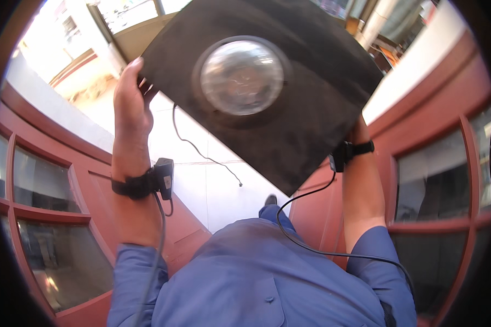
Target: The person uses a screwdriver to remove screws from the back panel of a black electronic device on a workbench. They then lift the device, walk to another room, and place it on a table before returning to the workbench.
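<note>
Before my chest, tilted in the air, is a large flat black box (pixel 311 92) with a round clear glass lens (pixel 242 78) set in its face; its exact kind I cannot make out. My left hand (pixel 131 98) grips the left corner, thumb along the edge and the other fingers partly behind. At the right edge, my right hand (pixel 360 129) holds it from beneath, with most of that hand hidden behind the box. A thin dark cable (pixel 196 147) with a small plug end dangles below the box.
Red door panels with glass panes stand close by, one at the left (pixel 93 188) and one at the right (pixel 387 180). Pale floor tiles (pixel 193 180) show between them. Black straps with small devices and cables circle both wrists. Beyond the box is a bright opening.
</note>
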A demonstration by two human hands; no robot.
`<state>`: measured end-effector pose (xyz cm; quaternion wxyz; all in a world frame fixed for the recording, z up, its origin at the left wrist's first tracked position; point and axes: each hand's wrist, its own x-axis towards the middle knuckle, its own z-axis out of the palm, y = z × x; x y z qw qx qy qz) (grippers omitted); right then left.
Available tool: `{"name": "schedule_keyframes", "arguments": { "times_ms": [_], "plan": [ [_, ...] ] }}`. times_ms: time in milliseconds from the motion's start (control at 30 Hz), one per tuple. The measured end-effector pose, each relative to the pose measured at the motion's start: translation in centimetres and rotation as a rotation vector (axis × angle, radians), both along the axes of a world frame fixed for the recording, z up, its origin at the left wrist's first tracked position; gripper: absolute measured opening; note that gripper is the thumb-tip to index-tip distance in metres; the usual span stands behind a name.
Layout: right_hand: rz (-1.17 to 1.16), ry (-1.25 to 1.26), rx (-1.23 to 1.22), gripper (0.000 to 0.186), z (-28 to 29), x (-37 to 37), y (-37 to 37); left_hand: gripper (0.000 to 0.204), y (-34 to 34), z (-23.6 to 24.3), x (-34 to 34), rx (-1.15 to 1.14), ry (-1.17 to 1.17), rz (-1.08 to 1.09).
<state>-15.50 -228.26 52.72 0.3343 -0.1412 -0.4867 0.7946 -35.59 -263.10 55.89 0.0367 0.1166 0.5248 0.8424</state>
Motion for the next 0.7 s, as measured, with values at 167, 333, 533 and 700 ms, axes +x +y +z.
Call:
{"name": "schedule_keyframes", "arguments": {
  "times_ms": [167, 333, 533, 700],
  "plan": [
    [0.038, -0.005, -0.028, 0.054, -1.3, -7.4, 9.4, 0.041, 8.5, 5.3, -4.5, -0.376, 0.477, -0.088],
    [0.110, -0.014, -0.027, 0.053, -1.7, -14.1, 17.7, 0.050, 16.3, 8.1, -9.4, -0.623, 0.694, -0.064],
    [0.157, -0.012, -0.046, 0.051, -0.9, -21.3, 23.6, 0.044, 23.8, 10.8, -16.6, -0.621, 0.734, -0.125],
    [0.147, -0.020, -0.080, 0.050, -1.4, -25.8, 24.1, 0.042, 25.7, 10.5, -22.0, -0.691, 0.754, -0.095]
  ]
}}
